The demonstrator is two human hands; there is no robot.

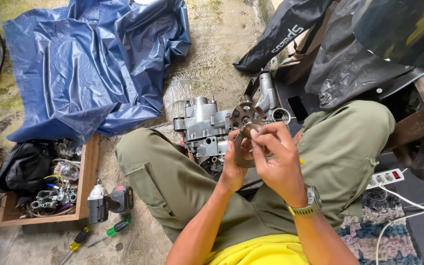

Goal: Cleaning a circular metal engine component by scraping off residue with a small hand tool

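Looking down at our own lap as we sit on the ground, we start at the far left, where a wooden box (88, 172) holds tangled wires and small metal parts. Just beside it lie a cordless impact driver (108, 201) and two screwdrivers (99, 233), with a crumpled blue tarp (94, 64) spread out above them. At the centre, between our knees, a grey metal engine casing (204, 130) rests on the floor. In front of it our left hand (232, 164) is closed around the edge of a dark round plate (240, 149), and just above that a rusty perforated metal disc (246, 115) stands upright. Our right hand (276, 157), with a watch on its wrist, pinches narrowly at the disc's centre. We judge the disc stiff, fairly heavy for its size and probably greasy, so best gripped by the rim or through its holes. At far right lies a white power strip (384, 177).
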